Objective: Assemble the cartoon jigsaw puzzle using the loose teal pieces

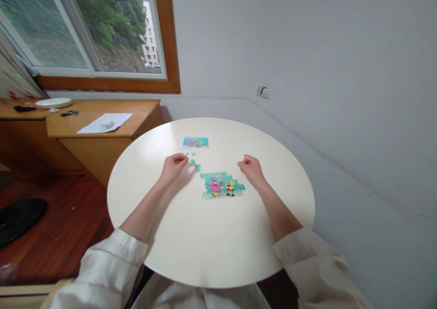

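A partly joined jigsaw puzzle (218, 188) with cartoon figures on a teal ground lies flat on the round white table (205, 240). Its upper right side is ragged. Several loose puzzle pieces (198, 167) lie to its upper left. Just left of these pieces, my left hand (175, 165) is raised with its fingers pinched together; what they hold, if anything, is too small to make out. My right hand (251, 167) is curled closed above the table, to the upper right of the puzzle and apart from it. Its fingertips hide whatever may be in them.
Behind the loose pieces lies a reference picture card (195, 143) of the same scene. A wooden desk (143, 115) at the left bears a paper sheet (118, 118) and a white plate (53, 103). The wall (341, 95) runs close along the right.
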`<control>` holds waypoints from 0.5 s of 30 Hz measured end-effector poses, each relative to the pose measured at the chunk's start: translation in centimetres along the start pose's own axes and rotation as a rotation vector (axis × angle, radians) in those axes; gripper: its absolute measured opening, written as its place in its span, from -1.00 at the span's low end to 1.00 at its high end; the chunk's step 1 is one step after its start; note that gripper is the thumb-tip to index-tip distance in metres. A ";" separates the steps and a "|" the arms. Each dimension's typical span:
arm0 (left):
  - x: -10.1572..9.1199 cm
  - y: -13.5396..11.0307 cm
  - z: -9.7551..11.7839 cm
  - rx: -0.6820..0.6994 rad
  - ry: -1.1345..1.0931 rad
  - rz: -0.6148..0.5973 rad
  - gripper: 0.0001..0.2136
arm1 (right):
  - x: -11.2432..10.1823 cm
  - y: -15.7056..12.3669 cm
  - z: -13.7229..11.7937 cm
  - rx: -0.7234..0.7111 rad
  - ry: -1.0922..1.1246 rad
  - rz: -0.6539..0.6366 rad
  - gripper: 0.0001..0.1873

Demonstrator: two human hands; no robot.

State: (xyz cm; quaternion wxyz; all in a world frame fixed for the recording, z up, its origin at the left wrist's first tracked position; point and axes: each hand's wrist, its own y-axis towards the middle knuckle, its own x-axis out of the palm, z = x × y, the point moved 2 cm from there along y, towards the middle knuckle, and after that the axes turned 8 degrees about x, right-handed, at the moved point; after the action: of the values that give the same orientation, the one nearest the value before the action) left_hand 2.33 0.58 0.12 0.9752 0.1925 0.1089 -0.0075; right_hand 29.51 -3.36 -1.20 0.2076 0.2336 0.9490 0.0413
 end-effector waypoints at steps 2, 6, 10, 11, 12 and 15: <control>-0.3 0.2 -0.1 -0.017 -0.010 0.044 -0.83 | 0.0 0.1 0.1 0.014 0.003 0.013 -0.77; -0.8 0.6 -0.1 -0.025 -0.038 0.092 -0.82 | 0.0 0.1 0.3 0.036 -0.001 0.027 -0.81; -1.1 0.8 -0.3 -0.018 -0.052 0.119 -0.82 | 0.0 0.1 0.4 0.060 -0.003 0.022 -0.85; -1.2 0.8 -0.3 -0.016 -0.054 0.123 -0.82 | 0.0 0.2 0.5 0.065 -0.007 0.022 -0.86; -1.3 0.8 -0.4 -0.014 -0.055 0.128 -0.83 | 0.0 0.2 0.5 0.068 -0.011 0.023 -0.86; -1.5 0.9 -0.5 -0.015 -0.054 0.145 -0.83 | 0.0 0.4 0.9 0.057 -0.020 0.035 -0.84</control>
State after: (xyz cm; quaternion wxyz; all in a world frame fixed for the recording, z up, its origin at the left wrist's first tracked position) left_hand 0.81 1.56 0.38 0.9772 0.1924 0.0684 0.0588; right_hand 30.04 -2.97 -1.96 0.2095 0.2562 0.9435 0.0153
